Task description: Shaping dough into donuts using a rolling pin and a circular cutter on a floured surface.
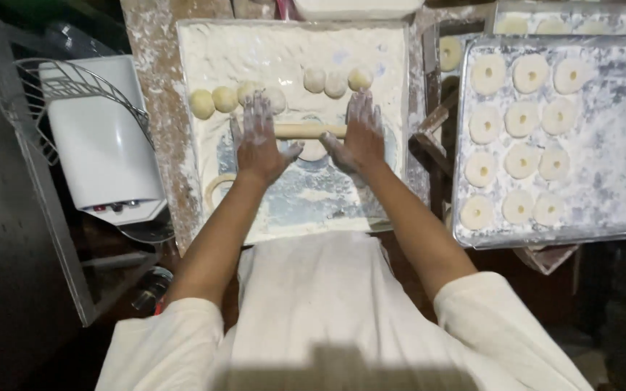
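A wooden rolling pin (311, 131) lies across a flattened piece of dough (314, 150) on a floured board (211, 43). My left hand (260, 140) presses flat on the pin's left end, fingers spread. My right hand (359, 134) presses flat on its right end. Both hands are dusted with flour. Several dough balls (224, 99) sit in a row just beyond my left hand, and three more dough balls (335, 80) lie beyond the pin. A ring cutter (214, 187) lies on the board near my left wrist.
A floured metal tray (617, 174) on the right holds several ring-shaped dough pieces (522, 119). Another tray (581, 22) with dough pieces lies behind it. A white appliance (103, 145) with a wire rack (45, 87) stands to the left.
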